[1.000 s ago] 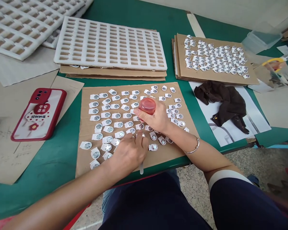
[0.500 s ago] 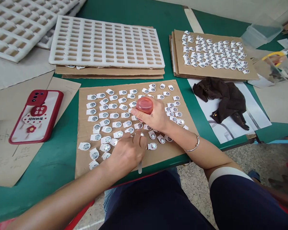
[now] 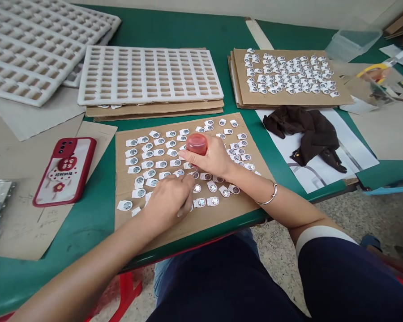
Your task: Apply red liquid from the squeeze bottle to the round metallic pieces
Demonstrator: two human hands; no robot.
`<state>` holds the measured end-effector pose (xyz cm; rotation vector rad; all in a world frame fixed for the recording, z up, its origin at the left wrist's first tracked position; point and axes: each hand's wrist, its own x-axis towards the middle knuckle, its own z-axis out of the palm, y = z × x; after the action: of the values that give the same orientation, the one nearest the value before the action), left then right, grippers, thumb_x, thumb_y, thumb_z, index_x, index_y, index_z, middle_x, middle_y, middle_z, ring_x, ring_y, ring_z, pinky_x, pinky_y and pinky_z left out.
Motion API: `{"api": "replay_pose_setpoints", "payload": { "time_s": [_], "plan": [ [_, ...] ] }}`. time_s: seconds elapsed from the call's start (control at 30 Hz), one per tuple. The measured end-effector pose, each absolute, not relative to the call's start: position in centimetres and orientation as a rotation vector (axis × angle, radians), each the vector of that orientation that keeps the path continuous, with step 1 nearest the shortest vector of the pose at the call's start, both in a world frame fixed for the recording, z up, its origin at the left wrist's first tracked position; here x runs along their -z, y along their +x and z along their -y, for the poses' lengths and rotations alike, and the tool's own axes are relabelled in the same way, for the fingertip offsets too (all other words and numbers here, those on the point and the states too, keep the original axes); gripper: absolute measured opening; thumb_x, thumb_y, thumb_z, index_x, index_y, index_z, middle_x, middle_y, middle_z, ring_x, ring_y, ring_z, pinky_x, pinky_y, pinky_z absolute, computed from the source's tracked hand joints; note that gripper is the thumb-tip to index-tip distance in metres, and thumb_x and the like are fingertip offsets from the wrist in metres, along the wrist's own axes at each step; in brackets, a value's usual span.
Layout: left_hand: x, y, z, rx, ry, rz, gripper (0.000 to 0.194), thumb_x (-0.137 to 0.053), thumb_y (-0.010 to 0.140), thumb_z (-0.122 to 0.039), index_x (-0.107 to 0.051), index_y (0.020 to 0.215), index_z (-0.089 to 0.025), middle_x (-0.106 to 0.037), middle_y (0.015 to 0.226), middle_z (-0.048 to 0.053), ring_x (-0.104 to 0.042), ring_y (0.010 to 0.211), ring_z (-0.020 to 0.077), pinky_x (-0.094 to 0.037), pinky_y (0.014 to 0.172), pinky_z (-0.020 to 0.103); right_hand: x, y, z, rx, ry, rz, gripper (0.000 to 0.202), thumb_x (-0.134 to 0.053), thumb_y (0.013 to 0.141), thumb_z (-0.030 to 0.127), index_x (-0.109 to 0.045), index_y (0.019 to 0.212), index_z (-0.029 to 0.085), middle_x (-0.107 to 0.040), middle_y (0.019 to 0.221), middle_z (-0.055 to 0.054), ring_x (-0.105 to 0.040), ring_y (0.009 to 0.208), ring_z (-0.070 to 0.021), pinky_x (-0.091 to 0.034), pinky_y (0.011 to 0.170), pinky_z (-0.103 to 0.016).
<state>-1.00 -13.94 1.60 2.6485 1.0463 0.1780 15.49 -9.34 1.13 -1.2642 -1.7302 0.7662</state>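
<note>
My right hand (image 3: pixel 215 156) is wrapped round a red translucent squeeze bottle (image 3: pixel 197 144), base upward; its lower end is hidden. Just to the left and nearer me, my left hand (image 3: pixel 169 199) is closed low over the cardboard sheet (image 3: pixel 174 235). A thin pale tool (image 3: pixel 180 214) shows in part under its fingers; its tip is hidden. Rows of small round silvery discs on white tabs lie on the cardboard, among them a disc (image 3: pixel 213 201) to the right of my left hand. My hands cover some of the discs.
White slotted trays (image 3: pixel 151 74) rest on cardboard at the back. Another stack of cardboard (image 3: pixel 289 96) bears more discs. A red-edged phone (image 3: pixel 65 172) lies at left, a dark brown cloth (image 3: pixel 309 134) on paper at right. The green table's (image 3: pixel 70 232) front edge is near my body.
My left hand has shifted left over the cardboard, and the tool's end no longer sticks out below it. My right hand keeps the bottle at nearly the same spot. The view has shifted slightly.
</note>
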Motion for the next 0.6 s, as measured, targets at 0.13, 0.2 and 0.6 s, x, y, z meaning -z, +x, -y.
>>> {"api": "replay_pose_setpoints", "payload": {
  "time_s": [0.13,0.2,0.6],
  "plan": [
    [-2.7,-1.0,11.9,-0.17,2.381,-1.052,0.014,-0.044,0.08,-0.017,-0.058,0.078,-0.017,-0.059,0.067,0.001,-0.053,0.063,0.0147,-0.039,0.059,0.026,-4.2,16.7,9.7,-0.897,-1.183,1.591,0.033,-0.061,0.072,0.051,-0.055,0.081,0.02,-0.057,0.063,0.003,-0.057,0.061,-0.0111,-0.047,0.06,-0.026],
    [-2.9,-1.1,11.1,-0.16,2.258,-1.096,0.012,-0.047,0.079,-0.02,-0.059,0.076,-0.018,-0.059,0.067,0.0,-0.052,0.062,0.0135,-0.038,0.056,0.025,-5.3,17.4,10.5,-0.944,-1.149,1.477,0.033,-0.063,0.072,0.048,-0.052,0.088,0.022,-0.057,0.066,0.004,-0.058,0.057,-0.0103,-0.048,0.054,-0.025],
    [-1.0,-2.3,10.6,-0.23,1.931,-1.191,0.014,-0.051,0.079,-0.029,-0.062,0.079,-0.019,-0.06,0.065,-0.002,-0.05,0.055,0.0097,-0.037,0.049,0.021,0.0,17.6,16.5,-0.664,-1.429,1.224,0.027,-0.069,0.067,0.034,-0.058,0.086,0.019,-0.063,0.084,-0.003,-0.064,0.078,-0.0178,-0.054,0.073,-0.037]
  ]
}}
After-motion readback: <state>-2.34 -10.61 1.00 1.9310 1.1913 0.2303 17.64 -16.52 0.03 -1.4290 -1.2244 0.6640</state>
